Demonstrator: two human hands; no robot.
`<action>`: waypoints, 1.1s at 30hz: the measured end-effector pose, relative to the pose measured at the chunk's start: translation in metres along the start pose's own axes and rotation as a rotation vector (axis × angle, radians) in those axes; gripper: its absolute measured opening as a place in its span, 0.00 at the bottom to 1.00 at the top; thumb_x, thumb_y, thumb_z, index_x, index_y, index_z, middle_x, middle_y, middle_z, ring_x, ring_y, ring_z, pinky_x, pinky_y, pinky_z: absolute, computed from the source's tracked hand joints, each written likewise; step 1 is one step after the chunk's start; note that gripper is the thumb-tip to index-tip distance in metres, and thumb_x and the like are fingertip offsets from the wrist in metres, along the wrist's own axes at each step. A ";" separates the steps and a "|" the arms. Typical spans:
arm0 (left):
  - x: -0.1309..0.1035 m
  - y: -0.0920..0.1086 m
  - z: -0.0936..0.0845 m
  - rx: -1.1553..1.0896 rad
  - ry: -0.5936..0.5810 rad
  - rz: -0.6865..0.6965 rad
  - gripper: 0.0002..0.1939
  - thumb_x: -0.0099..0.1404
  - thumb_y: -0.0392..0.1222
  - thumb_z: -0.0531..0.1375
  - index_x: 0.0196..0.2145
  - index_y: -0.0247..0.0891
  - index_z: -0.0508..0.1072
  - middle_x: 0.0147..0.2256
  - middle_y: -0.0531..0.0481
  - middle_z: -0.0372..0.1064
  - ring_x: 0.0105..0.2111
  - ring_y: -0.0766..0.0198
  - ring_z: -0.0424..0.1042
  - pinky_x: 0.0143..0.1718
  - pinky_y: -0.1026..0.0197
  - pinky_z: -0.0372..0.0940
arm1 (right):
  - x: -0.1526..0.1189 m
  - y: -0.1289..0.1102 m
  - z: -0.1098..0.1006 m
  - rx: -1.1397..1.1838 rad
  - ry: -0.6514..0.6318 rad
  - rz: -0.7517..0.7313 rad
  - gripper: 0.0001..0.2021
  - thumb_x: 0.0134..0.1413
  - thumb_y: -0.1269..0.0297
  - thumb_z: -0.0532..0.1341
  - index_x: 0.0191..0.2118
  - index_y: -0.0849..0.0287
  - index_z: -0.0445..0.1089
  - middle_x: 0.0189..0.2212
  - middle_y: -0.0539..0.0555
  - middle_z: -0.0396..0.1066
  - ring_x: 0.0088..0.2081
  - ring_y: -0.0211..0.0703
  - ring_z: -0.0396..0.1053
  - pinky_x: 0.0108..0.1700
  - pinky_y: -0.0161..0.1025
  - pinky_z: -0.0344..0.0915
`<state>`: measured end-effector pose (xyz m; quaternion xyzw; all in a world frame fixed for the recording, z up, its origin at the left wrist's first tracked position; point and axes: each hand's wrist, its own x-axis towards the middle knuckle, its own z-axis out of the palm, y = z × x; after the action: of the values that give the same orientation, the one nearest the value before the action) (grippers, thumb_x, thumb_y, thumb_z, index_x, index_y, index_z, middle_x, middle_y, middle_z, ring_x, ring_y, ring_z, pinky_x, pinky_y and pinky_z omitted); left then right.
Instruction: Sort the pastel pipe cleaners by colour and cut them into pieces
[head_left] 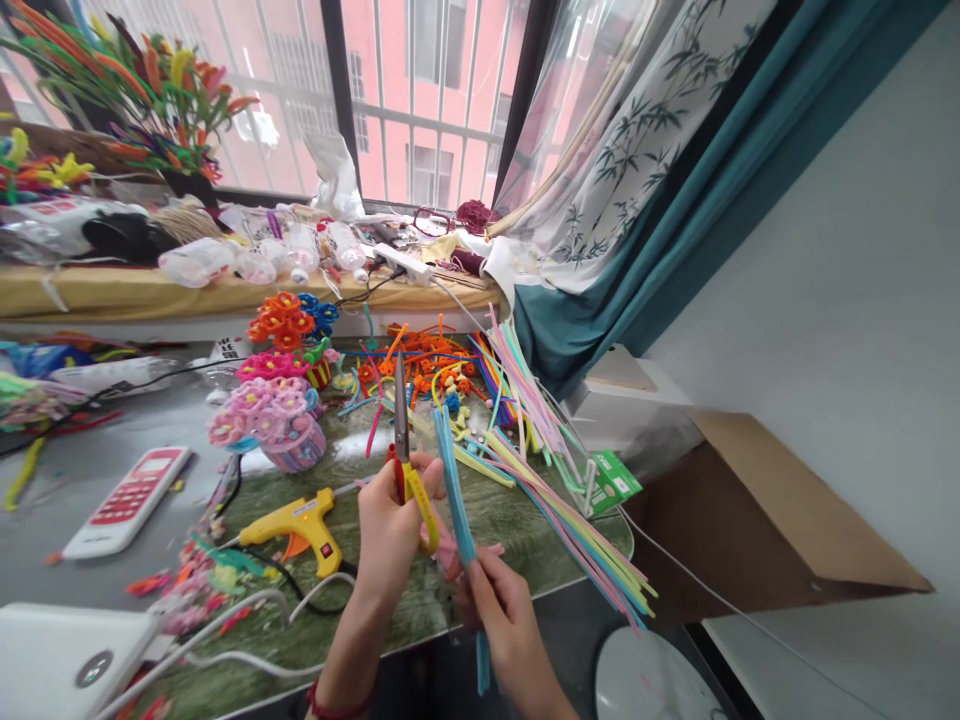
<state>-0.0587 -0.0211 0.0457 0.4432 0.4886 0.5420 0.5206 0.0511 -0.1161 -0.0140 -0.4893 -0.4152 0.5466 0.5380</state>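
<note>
My left hand [390, 535] is closed around a pair of scissors [403, 420] with red and yellow handles, blades pointing up and away. To its right, my right hand [510, 620] pinches a small bundle of light blue pipe cleaners [454, 480], whose ends stick out above and below the fingers. Pink pieces [448, 555] show between my hands, partly hidden. A yellow glue gun [296, 525] lies left of my left hand. Further right, long pastel pipe cleaners [577, 515] reach past the table edge.
A pot of pink and purple fuzzy flowers [289, 440] stands ahead on the left, near orange flowers [281, 320]. Orange pieces [420, 360] lie at the back. A white calculator [131, 500], white cables and pink scraps [191, 590] are left. An open cardboard box [802, 500] stands right.
</note>
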 end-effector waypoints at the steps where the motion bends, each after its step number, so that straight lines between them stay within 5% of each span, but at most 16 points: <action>1: 0.000 0.001 0.000 0.000 0.002 -0.003 0.17 0.55 0.52 0.67 0.31 0.37 0.70 0.21 0.59 0.66 0.15 0.72 0.63 0.17 0.69 0.57 | 0.000 0.000 0.000 -0.003 -0.001 0.003 0.23 0.62 0.45 0.55 0.34 0.61 0.74 0.21 0.46 0.54 0.22 0.35 0.49 0.24 0.36 0.45; 22: -0.001 0.005 0.003 0.018 0.005 -0.023 0.15 0.53 0.50 0.67 0.30 0.36 0.72 0.20 0.58 0.67 0.16 0.72 0.61 0.17 0.69 0.54 | 0.000 -0.008 0.002 0.042 0.010 0.005 0.21 0.62 0.46 0.56 0.34 0.61 0.73 0.22 0.46 0.53 0.23 0.35 0.48 0.24 0.35 0.45; 33: 0.002 0.009 0.005 0.032 0.023 -0.016 0.14 0.54 0.49 0.67 0.30 0.36 0.72 0.21 0.59 0.68 0.16 0.73 0.59 0.18 0.69 0.53 | 0.000 -0.024 0.006 -0.030 0.048 -0.020 0.19 0.63 0.49 0.55 0.36 0.60 0.74 0.28 0.51 0.63 0.27 0.37 0.56 0.29 0.34 0.56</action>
<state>-0.0555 -0.0184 0.0551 0.4415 0.5068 0.5348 0.5121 0.0499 -0.1138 0.0101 -0.5062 -0.4153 0.5229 0.5458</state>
